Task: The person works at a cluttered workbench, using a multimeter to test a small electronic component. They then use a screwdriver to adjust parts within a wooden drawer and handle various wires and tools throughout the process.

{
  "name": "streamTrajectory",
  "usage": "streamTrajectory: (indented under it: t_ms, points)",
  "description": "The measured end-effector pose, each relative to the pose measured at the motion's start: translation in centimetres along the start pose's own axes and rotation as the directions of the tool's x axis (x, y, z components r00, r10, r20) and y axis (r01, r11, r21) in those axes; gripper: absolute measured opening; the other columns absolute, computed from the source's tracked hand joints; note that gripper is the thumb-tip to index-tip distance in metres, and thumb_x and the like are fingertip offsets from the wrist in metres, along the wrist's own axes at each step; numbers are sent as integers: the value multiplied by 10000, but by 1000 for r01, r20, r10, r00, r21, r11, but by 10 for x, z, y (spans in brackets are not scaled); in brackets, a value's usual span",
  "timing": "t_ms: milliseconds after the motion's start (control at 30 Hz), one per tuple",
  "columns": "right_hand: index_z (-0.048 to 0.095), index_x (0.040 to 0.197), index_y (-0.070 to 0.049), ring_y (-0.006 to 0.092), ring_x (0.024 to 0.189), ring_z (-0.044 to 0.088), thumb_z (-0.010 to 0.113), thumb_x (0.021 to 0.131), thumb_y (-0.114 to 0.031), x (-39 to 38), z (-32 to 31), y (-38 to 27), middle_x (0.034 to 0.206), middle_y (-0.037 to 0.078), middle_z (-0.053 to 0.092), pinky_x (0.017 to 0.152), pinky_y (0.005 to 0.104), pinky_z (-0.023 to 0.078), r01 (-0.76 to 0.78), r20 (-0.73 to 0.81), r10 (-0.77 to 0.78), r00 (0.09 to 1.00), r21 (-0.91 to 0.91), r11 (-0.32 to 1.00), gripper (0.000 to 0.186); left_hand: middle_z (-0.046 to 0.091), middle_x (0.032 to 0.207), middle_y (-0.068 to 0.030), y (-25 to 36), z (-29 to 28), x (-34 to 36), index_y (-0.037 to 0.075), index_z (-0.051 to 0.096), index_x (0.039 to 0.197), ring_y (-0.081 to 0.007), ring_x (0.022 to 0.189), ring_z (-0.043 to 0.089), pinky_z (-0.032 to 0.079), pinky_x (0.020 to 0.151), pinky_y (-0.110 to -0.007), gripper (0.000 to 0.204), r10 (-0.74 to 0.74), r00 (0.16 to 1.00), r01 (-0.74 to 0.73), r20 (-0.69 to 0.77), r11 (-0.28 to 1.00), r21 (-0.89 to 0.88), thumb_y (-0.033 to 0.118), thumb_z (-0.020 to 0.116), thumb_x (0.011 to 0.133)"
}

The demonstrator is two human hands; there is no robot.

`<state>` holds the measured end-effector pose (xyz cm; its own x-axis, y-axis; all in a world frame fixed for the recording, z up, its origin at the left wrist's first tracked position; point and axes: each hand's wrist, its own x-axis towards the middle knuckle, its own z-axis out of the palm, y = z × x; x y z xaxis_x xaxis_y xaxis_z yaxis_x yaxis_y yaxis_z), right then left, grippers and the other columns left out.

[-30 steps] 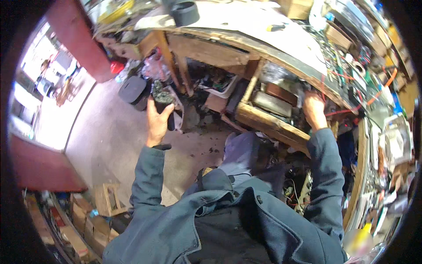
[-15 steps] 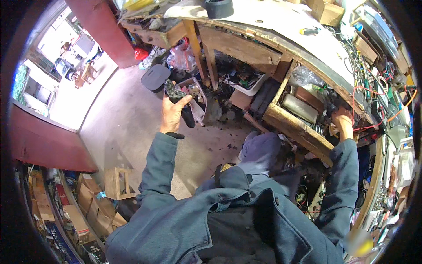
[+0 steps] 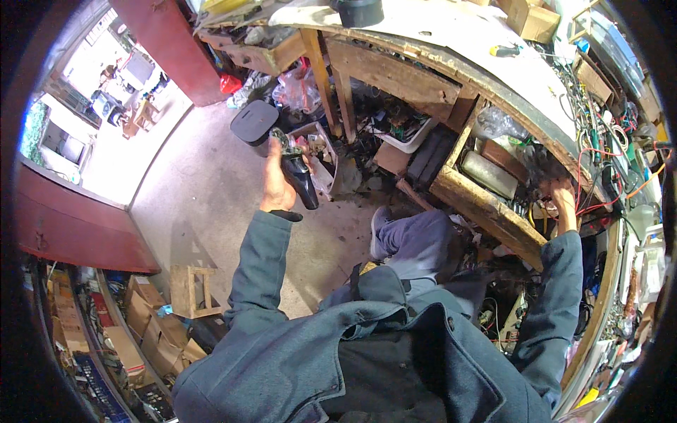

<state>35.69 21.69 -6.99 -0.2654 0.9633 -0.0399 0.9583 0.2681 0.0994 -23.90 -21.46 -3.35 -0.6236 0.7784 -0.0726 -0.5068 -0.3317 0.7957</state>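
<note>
My left hand (image 3: 277,185) is closed around a glossy black tapered handheld device (image 3: 300,182), whose kind I cannot make out. Its narrow end points down toward the floor; parts of a clear or greenish top show by my thumb. On the right, my right hand (image 3: 562,195) reaches into the clutter at the right end of an open wooden drawer (image 3: 486,213) under the workbench. Its fingertips are hidden among dark items and wires there. In the same drawer lie a pale cylindrical thing (image 3: 488,175), a brown block (image 3: 505,161) and clear plastic wrapping (image 3: 502,123).
A white-topped workbench (image 3: 437,35) curves above the drawer, holding a screwdriver (image 3: 505,51), a black round container (image 3: 358,12) and tangled cables (image 3: 587,116). Beyond my left hand stand a dark lidded bin (image 3: 254,121) and an open cardboard box (image 3: 326,158). A wooden stool (image 3: 192,291) is at lower left.
The black device has turned in my left hand, showing more of its glossy side. My right hand has shifted slightly right within the drawer. The whole view has tilted a little.
</note>
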Motion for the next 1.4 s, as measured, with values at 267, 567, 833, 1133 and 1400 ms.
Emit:
streamTrajectory:
  t_ms: [267, 567, 833, 1133, 1400]
  points:
    - [651, 1199, -55, 418, 1102, 636, 614, 887, -423, -1, 14, -6, 1149, 269, 672, 918, 467, 501, -16, -109, 50, 993, 297, 955, 485, 688, 933, -94, -13, -40, 32, 37, 570, 1255, -193, 760, 639, 547, 652, -386, 597, -18, 989, 29, -147, 997, 75, 575, 443, 1032]
    - [571, 1341, -43, 204, 900, 654, 651, 872, -425, -14, -15, -37, 1051, 115, 708, 749, 350, 507, -51, -88, 199, 976, 796, 603, 610, 641, 1183, -206, -12, -95, 102, -44, 523, 1325, -328, 1156, 593, 424, 1022, -413, 567, 405, 911, -175, -82, 559, 810, 449, 490, 1046]
    - [663, 1159, -26, 355, 935, 613, 516, 919, -229, -23, -20, -30, 1011, 207, 665, 818, 415, 480, 181, -185, -127, 975, 318, 931, 347, 624, 1090, -222, 18, -42, 138, 63, 480, 1381, -418, 979, 644, 527, 802, -526, 491, 423, 757, -255, 497, -508, 822, 337, 579, 986]
    - [599, 1237, 30, 242, 994, 609, 647, 863, -394, -59, -62, -72, 1076, 128, 678, 887, 376, 464, -146, 91, 127, 988, 830, 539, 567, 615, 1004, -189, 41, -50, 175, 29, 509, 1314, -383, 907, 653, 559, 733, -504, 487, 241, 768, -226, 593, -765, 603, 321, 623, 942]
    - [642, 1196, 15, 242, 952, 627, 736, 824, -391, -73, -82, -92, 981, 119, 687, 856, 375, 485, -194, 177, 82, 981, 847, 495, 558, 648, 1091, -285, 32, -73, 180, 25, 514, 1295, -462, 1019, 646, 514, 823, -575, 491, 298, 901, -133, 316, -503, 854, 415, 531, 997]
